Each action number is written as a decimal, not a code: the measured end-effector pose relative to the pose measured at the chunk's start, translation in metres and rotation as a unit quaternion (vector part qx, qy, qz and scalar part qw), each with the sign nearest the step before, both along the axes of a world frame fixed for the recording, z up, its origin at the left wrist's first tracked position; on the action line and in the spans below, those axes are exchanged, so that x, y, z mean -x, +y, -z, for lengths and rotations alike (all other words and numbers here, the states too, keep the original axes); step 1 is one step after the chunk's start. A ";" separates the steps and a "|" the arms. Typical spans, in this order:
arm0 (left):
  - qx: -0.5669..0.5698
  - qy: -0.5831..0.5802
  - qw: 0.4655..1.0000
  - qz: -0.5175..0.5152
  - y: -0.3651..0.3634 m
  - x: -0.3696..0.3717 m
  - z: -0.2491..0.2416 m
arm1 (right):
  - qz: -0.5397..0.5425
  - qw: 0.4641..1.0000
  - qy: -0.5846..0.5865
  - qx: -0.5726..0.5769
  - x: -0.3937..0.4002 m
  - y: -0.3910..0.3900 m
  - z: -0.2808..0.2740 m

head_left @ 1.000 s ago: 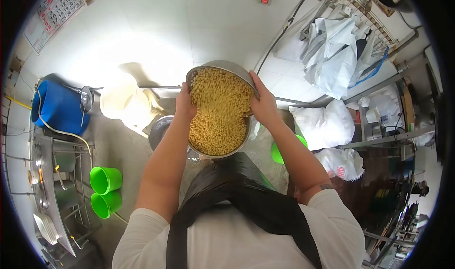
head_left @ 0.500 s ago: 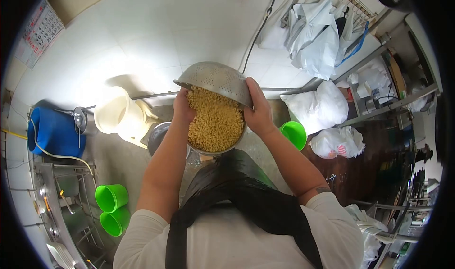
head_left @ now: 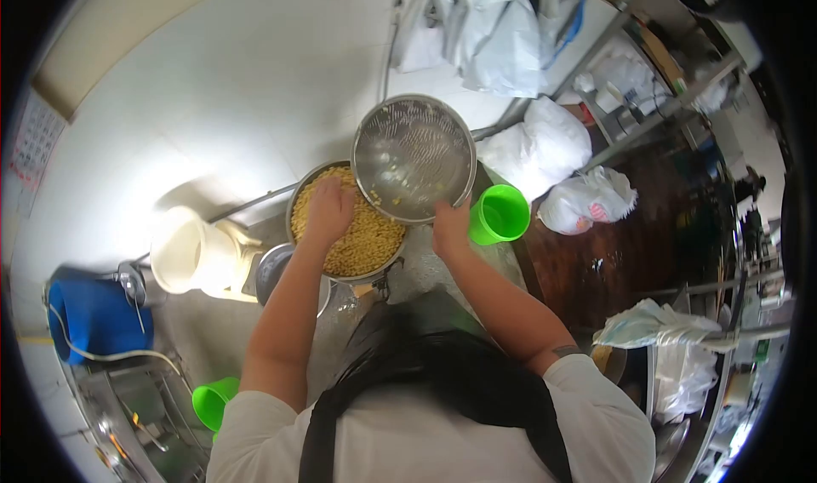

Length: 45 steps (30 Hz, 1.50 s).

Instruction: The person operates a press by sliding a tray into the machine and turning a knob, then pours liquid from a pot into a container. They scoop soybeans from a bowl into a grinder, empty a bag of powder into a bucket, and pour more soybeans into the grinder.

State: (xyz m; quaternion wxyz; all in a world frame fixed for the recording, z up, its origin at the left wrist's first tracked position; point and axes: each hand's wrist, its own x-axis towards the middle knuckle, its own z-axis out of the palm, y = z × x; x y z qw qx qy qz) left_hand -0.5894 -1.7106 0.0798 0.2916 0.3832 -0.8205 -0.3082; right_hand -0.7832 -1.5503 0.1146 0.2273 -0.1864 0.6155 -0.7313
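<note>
My right hand (head_left: 452,226) grips the rim of a metal colander (head_left: 414,147), tipped up so its inside faces me. A few yellow bits cling inside it. Below and to the left stands a round metal pot (head_left: 372,274), filled with small yellow kernels or beans (head_left: 362,243). My left hand (head_left: 330,211) is over the kernels, left of the colander and apart from it. Its fingers look curled in, and what they hold, if anything, is hidden. Left of the pot, a grey metal bowl (head_left: 274,270) sits partly behind my left forearm.
A green bucket (head_left: 499,215) stands close to my right hand, with white sacks (head_left: 545,147) behind it. A cream bucket (head_left: 180,249) and a blue barrel (head_left: 98,313) are at the left. Another green bucket (head_left: 213,402) is low left. Plastic bags (head_left: 494,32) hang on the wall.
The colander has swung from tilted over the kernels to upright at the right, its inside now showing. My left hand has let go of it and moved over the kernels. The view has turned.
</note>
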 end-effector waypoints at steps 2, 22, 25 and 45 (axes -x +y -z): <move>0.126 -0.155 0.980 0.003 0.014 0.004 0.001 | 0.039 0.978 -0.206 -0.003 0.019 0.021 0.018; 0.156 -0.243 0.924 -0.252 0.005 0.054 -0.054 | 0.332 0.837 -0.435 0.030 0.121 0.680 0.121; 0.173 -0.271 0.914 -0.247 -0.018 0.046 -0.044 | 0.436 0.784 -0.435 0.079 0.109 0.760 0.155; 0.116 -0.209 0.889 -0.391 0.070 0.120 -0.127 | 0.292 0.827 -0.459 -0.141 0.345 0.819 0.205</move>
